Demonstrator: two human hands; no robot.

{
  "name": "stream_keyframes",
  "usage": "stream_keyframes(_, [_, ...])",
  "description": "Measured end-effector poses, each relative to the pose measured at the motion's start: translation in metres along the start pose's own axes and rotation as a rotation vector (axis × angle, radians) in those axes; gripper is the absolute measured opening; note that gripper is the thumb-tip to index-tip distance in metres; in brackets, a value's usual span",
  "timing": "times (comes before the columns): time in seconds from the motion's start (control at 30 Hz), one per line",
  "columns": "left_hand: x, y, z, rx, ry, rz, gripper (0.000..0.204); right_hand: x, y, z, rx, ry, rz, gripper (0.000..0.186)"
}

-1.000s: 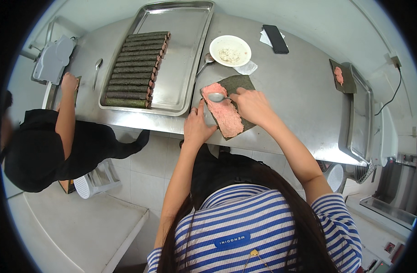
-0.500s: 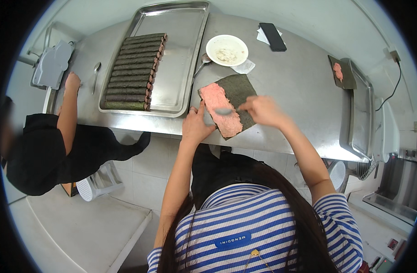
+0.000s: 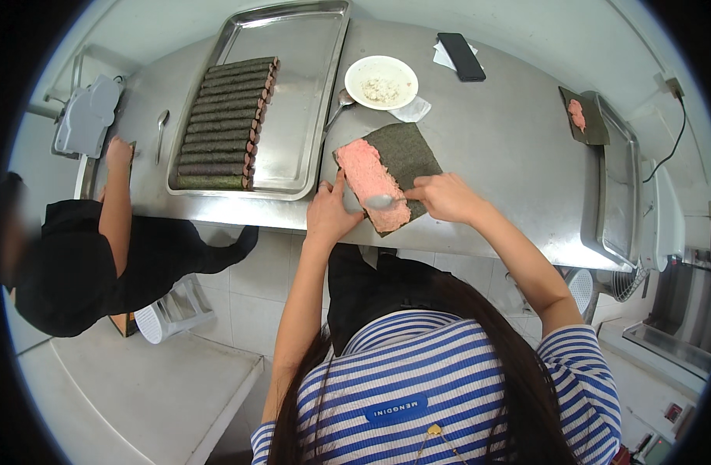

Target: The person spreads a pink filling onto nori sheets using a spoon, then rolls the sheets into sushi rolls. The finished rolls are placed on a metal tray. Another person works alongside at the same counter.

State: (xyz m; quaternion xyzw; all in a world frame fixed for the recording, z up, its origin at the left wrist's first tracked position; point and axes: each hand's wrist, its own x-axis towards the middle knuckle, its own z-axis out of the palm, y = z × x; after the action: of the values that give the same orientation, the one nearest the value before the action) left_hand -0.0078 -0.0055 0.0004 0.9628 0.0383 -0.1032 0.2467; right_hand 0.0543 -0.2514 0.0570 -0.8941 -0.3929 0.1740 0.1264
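Observation:
A dark green nori sheet point(image 3: 411, 157) lies on the steel table, turned at a slant. Pink minced paste point(image 3: 366, 173) covers a broad strip along its left side. My right hand point(image 3: 446, 197) grips a metal spoon point(image 3: 379, 201), whose bowl rests on the lower part of the paste. Thumb and forefinger apart, my left hand point(image 3: 332, 212) touches the left edge of the sheet. Beyond the sheet stands a white bowl point(image 3: 361, 91) with pale, crumbly food point(image 3: 383, 89) in it.
A steel tray point(image 3: 301, 128) to the left holds several nori rolls point(image 3: 222, 124) in a row. Another spoon point(image 3: 338, 108) lies beside the bowl. A phone point(image 3: 462, 56) sits farther back. At far right is another nori sheet with paste point(image 3: 586, 116). A co-worker's arm point(image 3: 117, 205) reaches in at left.
My right hand has drawn the spoon slightly down along the pink paste. The left hand keeps its place at the sheet's edge. The whole view has shifted a little.

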Motion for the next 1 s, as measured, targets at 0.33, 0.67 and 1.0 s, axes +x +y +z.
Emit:
stream_keyframes(0.33, [0.003, 0.004, -0.002, 0.009, -0.021, 0.006, 0.100, 0.013, 0.012, -0.002, -0.012, 0.179, 0.009, 0.032])
stream_keyframes(0.67, [0.003, 0.002, 0.000, -0.002, -0.024, 0.001, 0.099, -0.043, -0.026, 0.024, -0.096, 0.049, -0.032, 0.036])
stream_keyframes(1.0, [0.004, 0.001, 0.000, 0.002, -0.035, 0.011, 0.099, -0.045, -0.008, 0.015, 0.139, 0.240, 0.203, 0.030])
